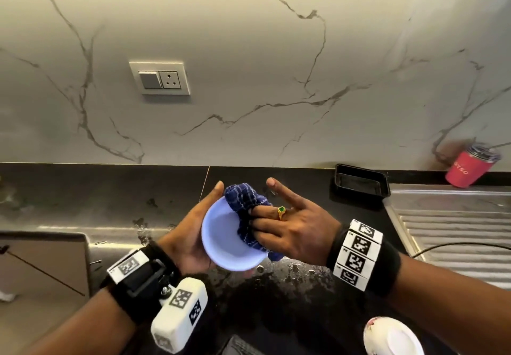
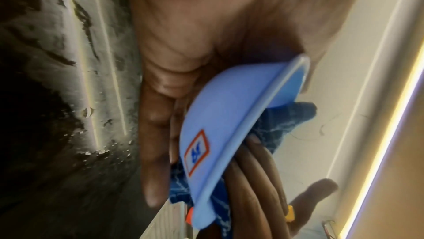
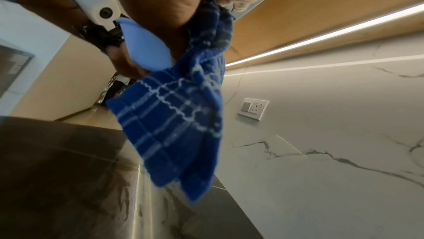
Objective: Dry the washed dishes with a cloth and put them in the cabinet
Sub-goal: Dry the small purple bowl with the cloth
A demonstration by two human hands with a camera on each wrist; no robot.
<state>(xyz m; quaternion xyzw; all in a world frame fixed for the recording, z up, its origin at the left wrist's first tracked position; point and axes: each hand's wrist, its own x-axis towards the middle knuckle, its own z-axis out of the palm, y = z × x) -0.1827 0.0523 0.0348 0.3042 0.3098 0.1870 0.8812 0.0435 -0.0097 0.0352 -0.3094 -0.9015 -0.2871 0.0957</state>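
We see the left hand cupping a small, round, light-blue plastic bowl from behind, its fingers curled round the bowl's outer wall and its thumb lying along the upper rim. The bowl is tilted on its side above the counter, its open mouth turned toward the right hand. That hand presses a bunched dark-blue checked cloth with thin white lines against the bowl's right rim; its middle, ring and little fingers curl into the fabric, while the index finger points straight up and away. A gold ring with a green stone sits on one of the curled fingers.

In the left wrist view we see the bowl's outer wall, which carries a small rectangular label with a red border, and the cloth shows beyond the rim. In the right wrist view a loose corner of the cloth hangs down below the hand.

Both hands are held over a black stone countertop marked with wet patches. To the right lie a black rectangular plastic tray, a ribbed steel draining board and, at the wall, a red tumbler with a clear lid. A white dish with reddish smears sits at the near right edge. Behind rises a white marble-patterned wall with a switch and socket plate.
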